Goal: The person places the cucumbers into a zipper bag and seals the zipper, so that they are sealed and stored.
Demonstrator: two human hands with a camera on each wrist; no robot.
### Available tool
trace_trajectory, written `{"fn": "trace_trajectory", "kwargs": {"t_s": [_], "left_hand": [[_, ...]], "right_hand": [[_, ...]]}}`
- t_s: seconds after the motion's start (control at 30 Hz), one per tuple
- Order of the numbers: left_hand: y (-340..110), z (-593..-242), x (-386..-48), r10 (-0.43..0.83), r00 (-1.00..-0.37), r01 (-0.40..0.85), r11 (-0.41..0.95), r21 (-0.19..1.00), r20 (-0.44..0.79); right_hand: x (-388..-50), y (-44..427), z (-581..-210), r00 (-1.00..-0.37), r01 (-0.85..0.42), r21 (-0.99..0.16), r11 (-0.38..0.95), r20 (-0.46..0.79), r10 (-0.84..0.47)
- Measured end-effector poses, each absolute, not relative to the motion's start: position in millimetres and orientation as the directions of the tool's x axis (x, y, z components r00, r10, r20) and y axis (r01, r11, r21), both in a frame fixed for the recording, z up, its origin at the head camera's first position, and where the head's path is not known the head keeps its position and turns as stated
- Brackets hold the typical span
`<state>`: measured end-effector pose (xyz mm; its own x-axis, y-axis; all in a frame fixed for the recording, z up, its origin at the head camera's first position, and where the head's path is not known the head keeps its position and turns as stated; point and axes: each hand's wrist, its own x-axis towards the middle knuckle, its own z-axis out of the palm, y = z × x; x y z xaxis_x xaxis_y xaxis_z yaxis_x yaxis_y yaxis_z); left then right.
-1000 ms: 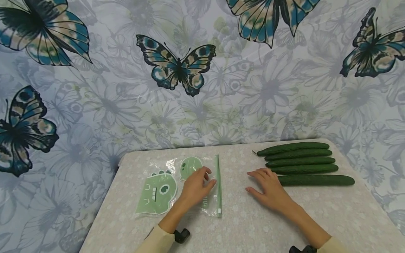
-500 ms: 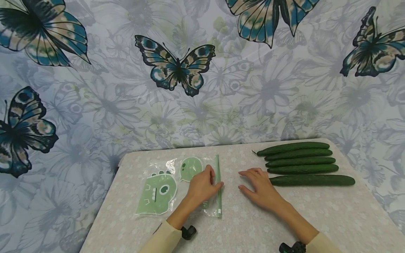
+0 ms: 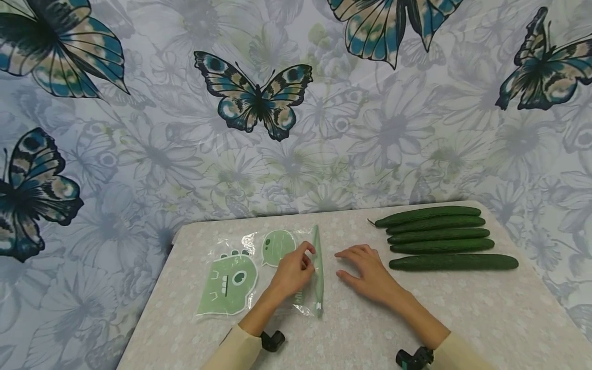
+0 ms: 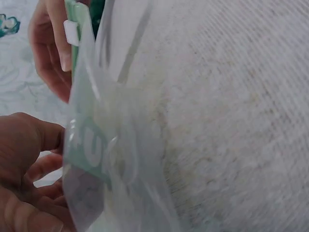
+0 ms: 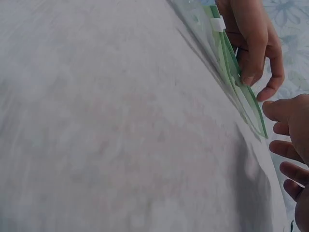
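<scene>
A clear zip bag (image 3: 259, 288) with green dinosaur prints lies on the left of the table in the head view. My left hand (image 3: 291, 275) is over its right part, fingers curled at the zip edge (image 5: 258, 113). They seem to pinch the upper film there; the contact is partly hidden. Two green strips stand slightly apart in the right wrist view, with a white slider (image 5: 217, 24) at one end. My right hand (image 3: 370, 272) hovers right of the bag, fingers loosely spread and holding nothing. Plastic film hides some left fingertips in the left wrist view.
Several long cucumbers (image 3: 439, 236) lie side by side at the back right; the nearest cucumber (image 3: 453, 262) lies a little apart. A pale patterned cloth covers the table (image 3: 361, 339). Behind it hangs a butterfly-print backdrop (image 3: 324, 154).
My right hand has moved left, away from the cucumbers toward the bag. The left hand shifted right to the zip edge, then curled its fingers slightly back; the zip strip looks wider.
</scene>
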<state>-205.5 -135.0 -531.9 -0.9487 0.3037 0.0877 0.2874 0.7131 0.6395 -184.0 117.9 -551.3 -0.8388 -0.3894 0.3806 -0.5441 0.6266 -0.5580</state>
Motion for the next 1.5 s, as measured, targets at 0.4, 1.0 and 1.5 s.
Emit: {"fn": "trace_trajectory", "kwargs": {"t_s": [0.4, 1.0, 1.5], "left_hand": [[-136, -526, -202, 0.319, -0.947, 0.245, 0.664, 0.706, 0.029], [-141, -497, -189, 0.285, -0.925, 0.359, 0.873, 0.33, 0.253], [-159, -478, -181, 0.343, -0.808, 0.413, 0.91, 0.045, 0.478]], "right_hand": [[-195, 91, -550, -0.87, -0.463, -0.59, 0.662, 0.161, -0.465], [-196, 83, -553, -0.868, -0.472, -0.472, 0.745, 0.097, -0.488], [-188, 81, -555, -0.894, -0.447, -0.395, 0.803, 0.157, -0.42]]}}
